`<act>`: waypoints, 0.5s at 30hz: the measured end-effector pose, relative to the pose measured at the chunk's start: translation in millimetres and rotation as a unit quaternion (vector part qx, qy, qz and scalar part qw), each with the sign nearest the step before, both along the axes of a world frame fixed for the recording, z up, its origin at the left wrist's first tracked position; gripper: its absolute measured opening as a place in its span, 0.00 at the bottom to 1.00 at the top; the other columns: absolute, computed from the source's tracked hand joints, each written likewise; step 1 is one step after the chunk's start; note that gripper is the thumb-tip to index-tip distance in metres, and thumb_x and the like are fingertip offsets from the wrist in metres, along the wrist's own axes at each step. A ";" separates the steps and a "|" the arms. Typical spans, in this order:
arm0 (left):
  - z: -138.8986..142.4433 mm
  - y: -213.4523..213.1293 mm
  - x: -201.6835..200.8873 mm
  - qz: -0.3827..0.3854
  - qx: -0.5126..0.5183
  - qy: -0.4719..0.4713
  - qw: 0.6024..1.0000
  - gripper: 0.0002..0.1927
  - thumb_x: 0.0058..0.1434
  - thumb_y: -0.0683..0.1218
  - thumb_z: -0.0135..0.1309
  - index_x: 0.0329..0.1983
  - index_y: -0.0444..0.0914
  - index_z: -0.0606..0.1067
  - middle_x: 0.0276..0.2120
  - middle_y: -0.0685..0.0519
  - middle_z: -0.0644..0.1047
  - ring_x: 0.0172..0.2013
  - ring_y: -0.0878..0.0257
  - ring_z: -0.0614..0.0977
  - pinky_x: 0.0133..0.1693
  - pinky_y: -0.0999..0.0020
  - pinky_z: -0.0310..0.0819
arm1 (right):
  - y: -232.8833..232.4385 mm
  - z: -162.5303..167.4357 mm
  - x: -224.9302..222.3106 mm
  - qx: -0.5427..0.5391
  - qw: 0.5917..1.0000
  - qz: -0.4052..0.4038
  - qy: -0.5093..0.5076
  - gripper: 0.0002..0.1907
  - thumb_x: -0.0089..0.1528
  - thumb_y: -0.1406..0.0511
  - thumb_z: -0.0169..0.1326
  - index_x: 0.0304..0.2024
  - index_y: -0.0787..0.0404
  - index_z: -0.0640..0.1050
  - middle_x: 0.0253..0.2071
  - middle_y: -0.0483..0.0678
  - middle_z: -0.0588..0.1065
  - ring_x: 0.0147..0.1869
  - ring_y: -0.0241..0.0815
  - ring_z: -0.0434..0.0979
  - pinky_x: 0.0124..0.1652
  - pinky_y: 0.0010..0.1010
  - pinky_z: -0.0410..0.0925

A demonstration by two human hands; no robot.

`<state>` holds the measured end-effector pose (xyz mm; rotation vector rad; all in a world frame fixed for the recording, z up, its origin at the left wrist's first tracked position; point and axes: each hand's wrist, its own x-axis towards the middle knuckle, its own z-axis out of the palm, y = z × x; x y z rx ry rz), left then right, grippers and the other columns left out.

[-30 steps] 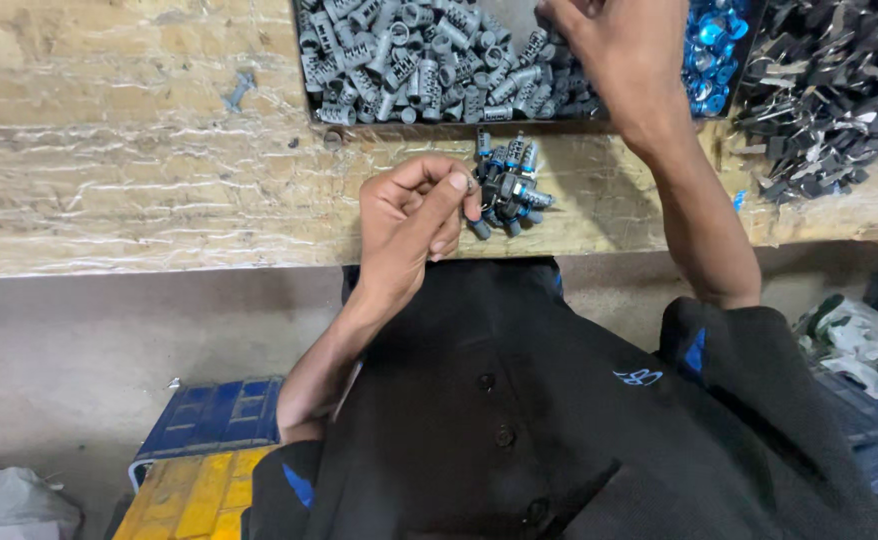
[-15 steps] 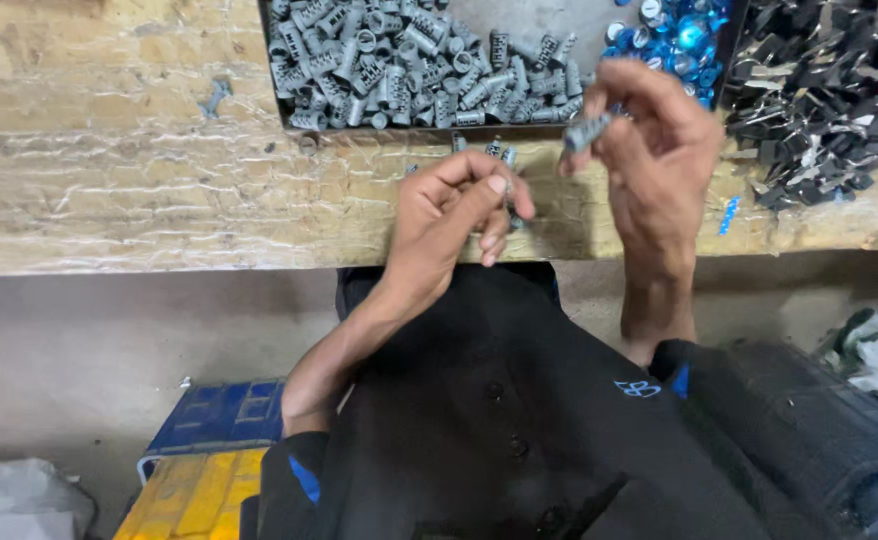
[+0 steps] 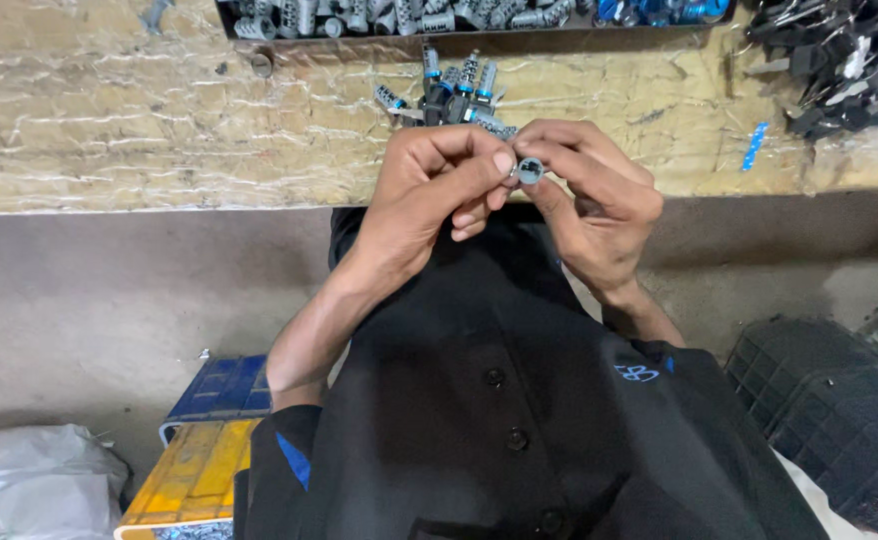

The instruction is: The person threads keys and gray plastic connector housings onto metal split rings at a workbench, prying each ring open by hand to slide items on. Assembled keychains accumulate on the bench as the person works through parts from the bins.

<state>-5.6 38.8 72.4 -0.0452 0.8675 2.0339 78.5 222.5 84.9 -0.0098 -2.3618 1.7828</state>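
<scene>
A small grey plug [image 3: 530, 170] is pinched between the fingertips of the left hand [image 3: 429, 195] and right hand [image 3: 589, 205], just above the bench edge [image 3: 159, 200]; both hands are closed on it. It could be dropped if the pinch slackens; the finished pile [image 3: 449, 90] could be scattered by a knock.

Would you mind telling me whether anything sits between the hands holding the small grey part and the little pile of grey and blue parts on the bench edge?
Nothing visible does. Both the left hand and right hand pinch the small grey part just in front of the pile on the wooden bench, with only open air between.
</scene>
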 end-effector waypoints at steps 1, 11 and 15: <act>-0.6 -1.6 -1.0 -0.006 -0.002 0.001 1.000 0.09 0.72 0.43 0.56 0.42 0.30 0.78 0.30 0.53 0.76 0.24 0.73 0.67 0.24 0.76 0.59 | -2.3 3.1 -0.9 -0.016 1.000 0.001 -0.020 0.09 0.71 0.77 0.56 0.53 0.71 0.78 0.47 0.58 0.77 0.45 0.40 0.79 0.45 0.26 0.73; -1.7 -8.0 -10.9 -0.011 -0.104 0.096 0.990 0.09 0.71 0.44 0.58 0.38 0.32 0.79 0.26 0.61 0.73 0.24 0.78 0.66 0.25 0.79 0.55 | -8.0 2.4 -8.0 -0.142 0.986 0.003 -0.089 0.11 0.75 0.70 0.52 0.56 0.71 0.78 0.38 0.50 0.74 0.30 0.31 0.68 0.30 0.20 0.61; -3.1 -12.5 -18.0 -0.007 -0.157 0.151 0.976 0.08 0.70 0.43 0.58 0.37 0.33 0.79 0.25 0.65 0.72 0.25 0.80 0.66 0.27 0.80 0.55 | -17.3 2.5 -12.4 -0.120 0.987 -0.007 -0.103 0.10 0.76 0.72 0.52 0.57 0.71 0.78 0.38 0.50 0.75 0.32 0.31 0.70 0.32 0.20 0.62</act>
